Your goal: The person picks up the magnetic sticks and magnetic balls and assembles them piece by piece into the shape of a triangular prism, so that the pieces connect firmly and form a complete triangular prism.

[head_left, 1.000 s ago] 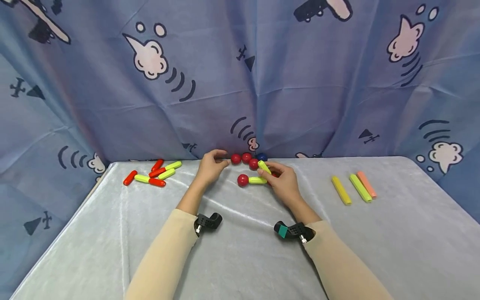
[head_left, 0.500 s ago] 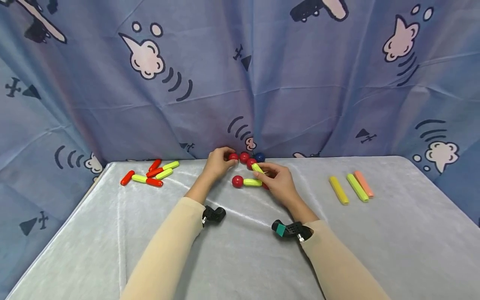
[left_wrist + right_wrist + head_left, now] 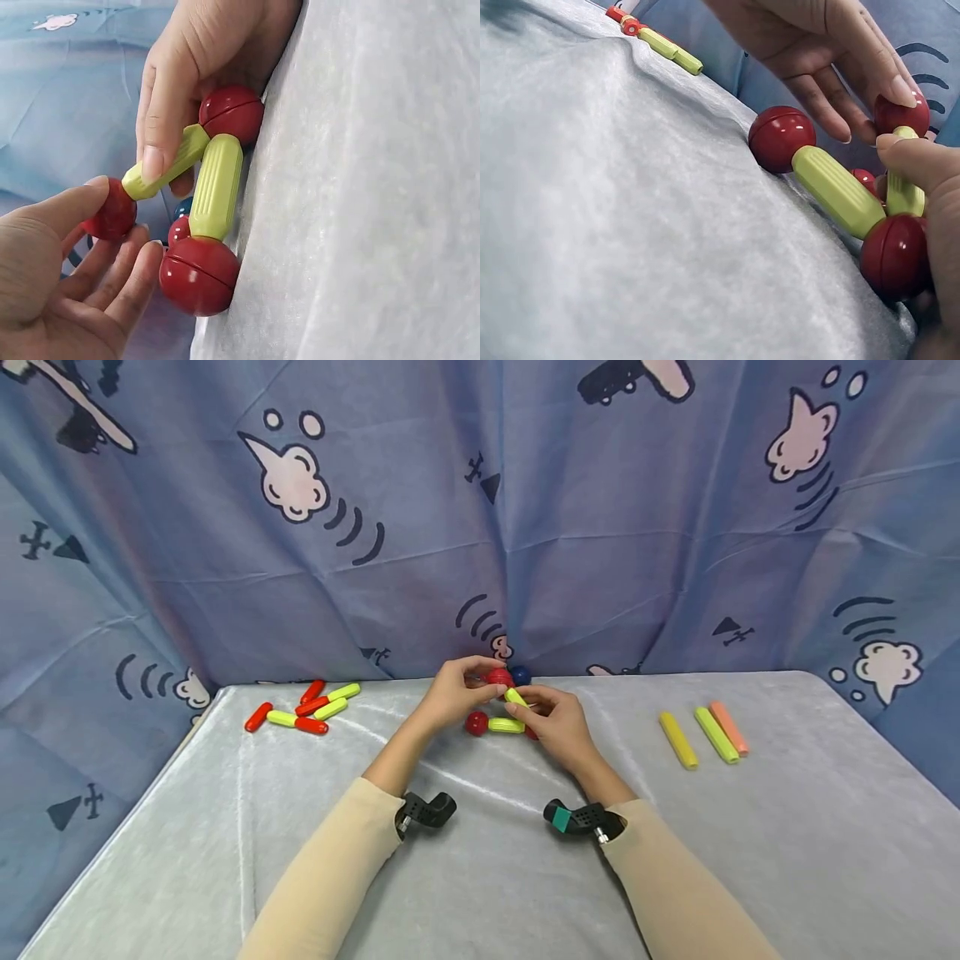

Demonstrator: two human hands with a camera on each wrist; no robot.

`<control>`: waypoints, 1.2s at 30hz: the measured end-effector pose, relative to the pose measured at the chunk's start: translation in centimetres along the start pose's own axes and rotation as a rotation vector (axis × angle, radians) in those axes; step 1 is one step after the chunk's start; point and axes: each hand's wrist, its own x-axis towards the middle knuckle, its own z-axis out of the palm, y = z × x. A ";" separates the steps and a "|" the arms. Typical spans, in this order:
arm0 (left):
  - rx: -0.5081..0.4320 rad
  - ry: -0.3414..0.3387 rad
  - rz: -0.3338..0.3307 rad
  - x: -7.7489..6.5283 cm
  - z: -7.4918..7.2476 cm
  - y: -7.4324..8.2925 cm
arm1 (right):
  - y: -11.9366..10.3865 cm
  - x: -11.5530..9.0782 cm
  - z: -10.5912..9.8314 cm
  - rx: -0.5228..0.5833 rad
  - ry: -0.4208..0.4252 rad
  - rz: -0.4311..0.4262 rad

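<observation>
My left hand (image 3: pixel 456 692) pinches a red ball (image 3: pixel 112 214) between thumb and fingers. That ball touches the free end of a raised yellow-green rod (image 3: pixel 169 165). The thumb and fingers of my right hand (image 3: pixel 562 727) grip this rod. Its other end meets a second red ball (image 3: pixel 232 112) on the cloth. From there a second yellow-green rod (image 3: pixel 217 184) lies flat, joined to a red ball (image 3: pixel 199 277) at its left end. Behind the hands a blue ball (image 3: pixel 521 675) sits near the back edge, with at least one more red ball (image 3: pixel 178 231) partly hidden.
Several short red and yellow-green rods (image 3: pixel 297 721) lie at the back left of the grey-white cloth (image 3: pixel 495 877). On the right are a yellow rod (image 3: pixel 678 741), a lime rod (image 3: pixel 717 736) and an orange rod (image 3: pixel 728 728). A patterned blue curtain (image 3: pixel 420 568) hangs behind the table.
My left hand has reached the leftmost back red ball, taken hold of it and moved it right to the raised rod's end. The right hand keeps its grip on the rod, almost still.
</observation>
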 end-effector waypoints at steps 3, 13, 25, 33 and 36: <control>0.007 0.002 0.008 -0.2 0.0 0.1 | 0.1 0.1 0.1 0.016 -0.013 -0.017; 0.204 -0.038 0.016 -2.0 -1.8 0.2 | 0.3 0.4 -0.8 0.277 -0.031 -0.041; 0.659 0.312 -0.223 -7.3 -11.8 -4.3 | 0.2 0.5 -0.7 0.361 -0.001 0.016; 0.729 0.194 -0.395 -7.9 -14.1 -5.9 | 0.2 0.6 -0.7 0.413 -0.007 0.068; 0.739 0.211 -0.374 -7.7 -14.0 -5.7 | 0.1 0.6 -0.8 0.412 -0.006 0.075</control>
